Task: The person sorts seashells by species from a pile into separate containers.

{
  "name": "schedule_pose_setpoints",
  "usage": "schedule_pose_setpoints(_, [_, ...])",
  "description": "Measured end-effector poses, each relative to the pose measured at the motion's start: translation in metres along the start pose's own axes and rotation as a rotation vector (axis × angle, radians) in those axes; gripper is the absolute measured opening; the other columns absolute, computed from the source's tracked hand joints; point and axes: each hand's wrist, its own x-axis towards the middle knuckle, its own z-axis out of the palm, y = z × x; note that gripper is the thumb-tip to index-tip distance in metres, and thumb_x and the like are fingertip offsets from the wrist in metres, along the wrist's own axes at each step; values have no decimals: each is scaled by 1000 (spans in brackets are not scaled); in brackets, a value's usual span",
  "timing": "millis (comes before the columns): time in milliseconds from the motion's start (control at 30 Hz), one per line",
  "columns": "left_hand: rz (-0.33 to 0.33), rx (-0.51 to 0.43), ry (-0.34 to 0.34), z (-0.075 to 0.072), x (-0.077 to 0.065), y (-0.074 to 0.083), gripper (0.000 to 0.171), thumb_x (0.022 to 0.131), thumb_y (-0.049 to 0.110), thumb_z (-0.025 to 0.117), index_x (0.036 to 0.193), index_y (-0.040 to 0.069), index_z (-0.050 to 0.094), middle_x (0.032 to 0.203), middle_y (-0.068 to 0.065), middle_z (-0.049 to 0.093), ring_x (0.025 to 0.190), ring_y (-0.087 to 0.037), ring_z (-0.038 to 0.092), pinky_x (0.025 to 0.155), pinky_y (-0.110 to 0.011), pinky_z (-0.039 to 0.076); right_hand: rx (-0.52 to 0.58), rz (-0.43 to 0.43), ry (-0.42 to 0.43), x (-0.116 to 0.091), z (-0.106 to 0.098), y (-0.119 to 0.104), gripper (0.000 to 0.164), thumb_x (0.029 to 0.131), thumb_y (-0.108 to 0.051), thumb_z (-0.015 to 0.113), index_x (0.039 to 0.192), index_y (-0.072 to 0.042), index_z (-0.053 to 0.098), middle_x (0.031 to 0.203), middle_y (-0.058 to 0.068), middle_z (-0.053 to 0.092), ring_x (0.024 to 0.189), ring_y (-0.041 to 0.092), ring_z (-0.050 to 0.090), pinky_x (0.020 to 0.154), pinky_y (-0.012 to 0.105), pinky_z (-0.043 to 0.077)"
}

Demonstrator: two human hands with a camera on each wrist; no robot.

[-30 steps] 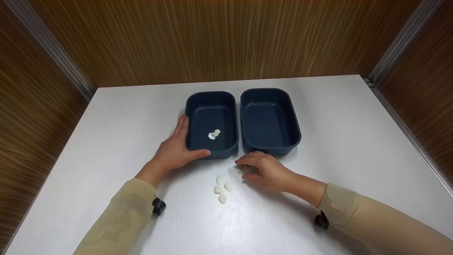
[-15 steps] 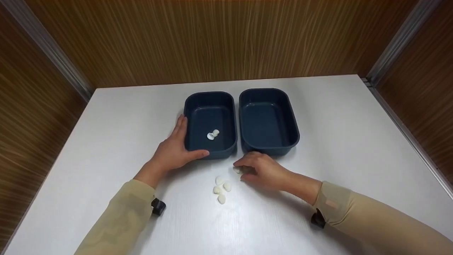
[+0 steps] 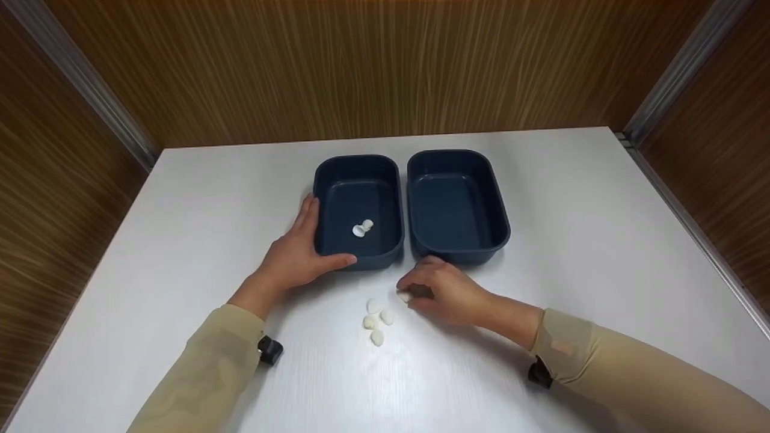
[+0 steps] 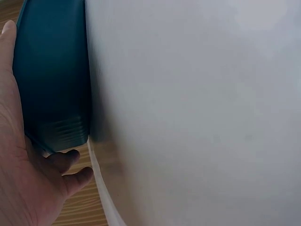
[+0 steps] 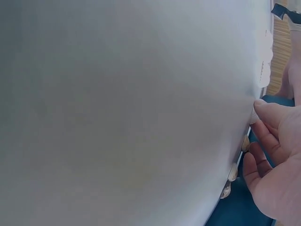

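Note:
My left hand (image 3: 292, 255) rests against the near-left corner of the left dark blue container (image 3: 359, 165), fingers straight along its side and thumb on the front rim. Two small white seashells (image 3: 363, 228) lie inside. In front of the right container (image 3: 460, 252), my right hand (image 3: 451, 293) pinches a whitish seashell (image 3: 403, 296) between thumb and forefinger at the tabletop. Several pale seashells (image 3: 377, 322) lie in a loose group to its left. In the right wrist view, a few brownish shells (image 5: 233, 173) show beyond the fingers; the head view hides them behind the hand.
Both containers stand side by side on a white table (image 3: 240, 192), with a narrow gap between them. Wood-grain panels (image 3: 385, 72) rise behind the table and at both sides. Each wrist carries a small black camera (image 3: 270, 350).
The right fingertips have closed on a seashell and drawn slightly toward the near side. The left hand, both containers and the loose group of shells stay in place.

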Motion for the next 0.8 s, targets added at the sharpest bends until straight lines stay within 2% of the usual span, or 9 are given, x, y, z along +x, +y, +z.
schedule_pose_setpoints(800, [4, 19, 10, 2, -1, 0, 142, 75, 89, 70, 172, 14, -1, 179, 1, -7, 157, -38, 29, 120, -59, 34, 0, -11, -13, 1, 1, -2, 25, 86, 0, 79, 110, -8, 79, 106, 1, 79, 97, 23, 62, 87, 38, 52])
